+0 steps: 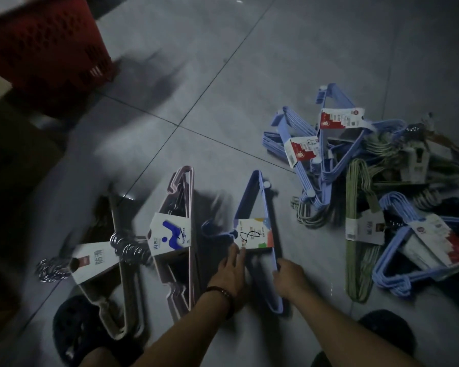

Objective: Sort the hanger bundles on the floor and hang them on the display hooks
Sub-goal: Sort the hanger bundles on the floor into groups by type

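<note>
A blue hanger bundle point(260, 207) with a colourful card lies on the tiled floor in front of me. My left hand point(229, 271), a bead bracelet on its wrist, rests flat against the bundle's left side near the card. My right hand point(289, 278) grips its right bar. To the left lie a pink bundle point(182, 242) with a white-and-blue card and a pale metal-hooked bundle point(117, 274) with a white card. An unsorted heap of blue hanger bundles point(326, 144) and green hanger bundles point(358, 229) sits at the right. No display hooks are visible.
A red perforated plastic basket point(48, 51) stands at the top left. Dark slippers show at the bottom left point(74, 332) and bottom right point(384, 329). A dark box-like shape point(13, 154) fills the left edge. Grey floor tiles point(223, 75) stretch beyond the bundles.
</note>
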{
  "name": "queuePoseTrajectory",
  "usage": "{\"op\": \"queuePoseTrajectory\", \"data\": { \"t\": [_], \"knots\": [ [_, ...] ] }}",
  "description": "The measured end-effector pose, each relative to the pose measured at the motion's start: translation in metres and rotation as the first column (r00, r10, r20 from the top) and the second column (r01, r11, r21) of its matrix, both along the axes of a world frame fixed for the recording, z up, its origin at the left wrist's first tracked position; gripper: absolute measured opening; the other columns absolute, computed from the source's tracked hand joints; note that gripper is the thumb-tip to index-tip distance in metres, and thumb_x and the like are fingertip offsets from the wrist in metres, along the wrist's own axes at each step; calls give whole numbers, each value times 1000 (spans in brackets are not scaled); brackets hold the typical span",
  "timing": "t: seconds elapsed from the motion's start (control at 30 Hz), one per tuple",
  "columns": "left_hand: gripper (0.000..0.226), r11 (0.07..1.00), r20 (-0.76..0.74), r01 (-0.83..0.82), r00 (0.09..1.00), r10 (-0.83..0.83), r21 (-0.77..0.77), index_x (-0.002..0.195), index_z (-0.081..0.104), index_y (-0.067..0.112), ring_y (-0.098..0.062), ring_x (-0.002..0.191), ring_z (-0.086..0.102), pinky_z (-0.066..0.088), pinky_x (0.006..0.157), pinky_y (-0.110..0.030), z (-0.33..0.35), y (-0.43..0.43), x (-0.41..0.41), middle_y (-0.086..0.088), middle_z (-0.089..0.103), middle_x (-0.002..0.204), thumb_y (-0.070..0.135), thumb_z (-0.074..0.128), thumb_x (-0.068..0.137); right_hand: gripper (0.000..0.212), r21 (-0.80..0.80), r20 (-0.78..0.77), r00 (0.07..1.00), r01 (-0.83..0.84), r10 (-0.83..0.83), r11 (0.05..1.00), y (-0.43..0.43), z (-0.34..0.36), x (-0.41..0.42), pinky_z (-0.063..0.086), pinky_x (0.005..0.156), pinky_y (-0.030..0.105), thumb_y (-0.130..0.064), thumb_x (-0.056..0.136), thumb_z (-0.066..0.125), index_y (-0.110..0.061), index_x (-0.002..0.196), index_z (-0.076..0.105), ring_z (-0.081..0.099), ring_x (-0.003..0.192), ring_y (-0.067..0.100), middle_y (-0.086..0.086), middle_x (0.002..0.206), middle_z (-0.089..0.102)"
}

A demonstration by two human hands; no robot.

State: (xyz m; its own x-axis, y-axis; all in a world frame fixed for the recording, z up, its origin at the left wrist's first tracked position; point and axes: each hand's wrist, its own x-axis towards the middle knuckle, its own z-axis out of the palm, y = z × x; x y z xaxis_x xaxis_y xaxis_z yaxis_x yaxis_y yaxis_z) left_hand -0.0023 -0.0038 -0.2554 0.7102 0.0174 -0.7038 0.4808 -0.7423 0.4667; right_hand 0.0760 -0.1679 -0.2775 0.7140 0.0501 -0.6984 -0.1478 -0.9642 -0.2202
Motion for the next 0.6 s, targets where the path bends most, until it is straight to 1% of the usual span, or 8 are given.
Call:
{"op": "queuePoseTrajectory", "data": {
  "t": [0.07, 0.13, 0.17, 0.23, 0.33, 0.4, 0.5, 0.6],
  "knots": [
    [90, 999, -14, 50, 999, -49, 10, 164, 3, 34, -36, 157, 10, 26, 125, -54, -1, -3, -4, 1, -28, 169, 23, 63, 98, 30, -4, -19, 1000, -1, 1, 1000, -1, 8, 0, 53, 91, 32, -22, 102, 57, -17, 131, 63, 66, 116, 29, 9, 131, 68],
    [89, 997, -39, 72, 997, -71, 17, 164, 7, 36, -36, 155, 15, 27, 124, -54, 3, -2, -6, 1, -26, 170, 24, 64, 96, 33, 12, -45, 998, -33, 34, 999, -3, 19, 0, 54, 92, 32, -25, 101, 60, -18, 133, 63, 67, 114, 27, 8, 131, 68],
    [88, 996, -48, 84, 995, -83, 22, 163, 9, 36, -36, 154, 19, 27, 124, -55, 6, -1, -7, 1, -19, 171, 25, 64, 96, 36, 23, -63, 996, -59, 60, 998, -5, 27, 1, 55, 95, 33, -27, 100, 61, -18, 135, 63, 66, 115, 27, 8, 133, 67],
    [81, 996, -84, 85, 993, -83, 22, 162, 18, 33, -35, 152, 25, 28, 123, -54, 16, -2, -7, -4, 3, 172, 30, 64, 96, 43, 40, -99, 985, -138, 141, 990, -10, 49, 4, 54, 101, 36, -32, 100, 62, -18, 140, 60, 64, 120, 26, 8, 139, 64],
    [62, 992, -152, 116, 983, -108, 50, 153, 41, 26, -33, 141, 43, 39, 117, -50, 34, -13, -10, -10, 36, 159, 35, 64, 96, 47, 43, -136, 945, -294, 297, 955, -25, 90, 12, 50, 103, 34, -37, 100, 62, -17, 142, 59, 60, 125, 27, 9, 143, 60],
    [54, 988, -161, 146, 977, -137, 42, 148, 49, 24, -29, 134, 52, 45, 112, -45, 50, -26, -9, -9, 49, 151, 35, 64, 97, 46, 22, -156, 918, -366, 365, 930, -40, 120, 19, 48, 103, 36, -40, 101, 61, -18, 141, 61, 59, 124, 26, 8, 143, 59],
    [45, 973, -78, 231, 970, -230, 9, 145, 53, 20, -26, 132, 55, 47, 111, -40, 89, -49, 0, -9, 54, 147, 31, 58, 102, 44, -22, -142, 901, -416, 409, 909, -73, 163, 32, 48, 103, 36, -44, 103, 57, -18, 138, 64, 59, 123, 26, 8, 142, 60],
    [41, 952, 15, 301, 953, -302, 53, 143, 57, 22, -26, 133, 54, 45, 111, -37, 121, -76, 11, -5, 55, 145, 32, 58, 103, 40, -91, -79, 886, -463, 457, 882, -116, 206, 45, 50, 102, 37, -44, 103, 55, -18, 130, 68, 61, 119, 29, 8, 136, 63]
  ]
}}
